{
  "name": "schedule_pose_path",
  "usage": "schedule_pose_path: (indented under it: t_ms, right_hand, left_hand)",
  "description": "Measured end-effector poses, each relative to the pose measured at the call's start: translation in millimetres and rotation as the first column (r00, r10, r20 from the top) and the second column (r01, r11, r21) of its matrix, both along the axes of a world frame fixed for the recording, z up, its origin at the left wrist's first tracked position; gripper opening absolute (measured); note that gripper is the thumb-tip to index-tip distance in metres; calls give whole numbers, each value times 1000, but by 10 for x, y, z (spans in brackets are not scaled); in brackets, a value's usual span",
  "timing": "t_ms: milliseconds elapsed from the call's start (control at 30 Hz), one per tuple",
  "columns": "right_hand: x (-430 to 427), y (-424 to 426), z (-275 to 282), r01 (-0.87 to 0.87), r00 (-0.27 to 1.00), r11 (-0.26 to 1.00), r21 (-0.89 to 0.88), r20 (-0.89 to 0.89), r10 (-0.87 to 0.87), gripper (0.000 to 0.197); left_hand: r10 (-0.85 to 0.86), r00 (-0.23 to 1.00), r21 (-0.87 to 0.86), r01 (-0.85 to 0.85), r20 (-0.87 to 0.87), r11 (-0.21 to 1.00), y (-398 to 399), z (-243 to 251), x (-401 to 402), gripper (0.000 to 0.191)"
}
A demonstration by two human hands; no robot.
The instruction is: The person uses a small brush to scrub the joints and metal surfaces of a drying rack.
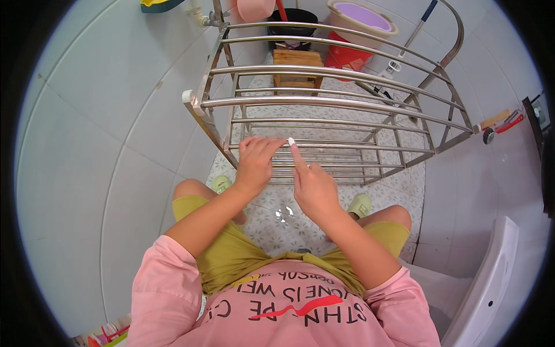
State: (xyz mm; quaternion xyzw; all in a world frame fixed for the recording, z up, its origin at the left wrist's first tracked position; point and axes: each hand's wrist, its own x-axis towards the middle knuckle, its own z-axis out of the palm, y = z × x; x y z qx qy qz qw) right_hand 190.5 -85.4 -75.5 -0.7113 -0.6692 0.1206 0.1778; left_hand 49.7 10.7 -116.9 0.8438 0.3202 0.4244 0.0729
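A stainless steel tube rack (329, 102) stands in front of me, with several tiers of parallel bars. My left hand (256, 164) is raised in front of its lower bars, with its fingers bent towards a small white piece (291, 141). That piece sits at the tip of the extended index finger of my right hand (314, 186); the other right fingers are curled in. Whether the left fingertips touch the piece or hold anything is unclear. A white plastic cap (187, 96) covers the end of the rack's left upper frame.
Behind the rack are a wooden stool (297, 58), a black bucket (292, 29), a red bucket (347, 54), stacked basins (363, 17) and a long-handled mop (414, 37). Tiled walls enclose both sides. A white ceramic basin (481, 277) is at lower right; tools (503, 121) hang at right.
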Motion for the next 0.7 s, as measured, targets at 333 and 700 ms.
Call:
schedule_pose_path:
  t_ms: [333, 700]
  right_hand:
    - [138, -107, 70, 211, 977, 977, -22, -39, -212, 57]
    - [219, -132, -13, 253, 967, 963, 89, -52, -249, 52]
  left_hand:
    - [9, 1000, -1, -9, 23, 1000, 2, -57, -15, 39]
    - [126, 992, 69, -123, -30, 990, -43, 28, -50, 35]
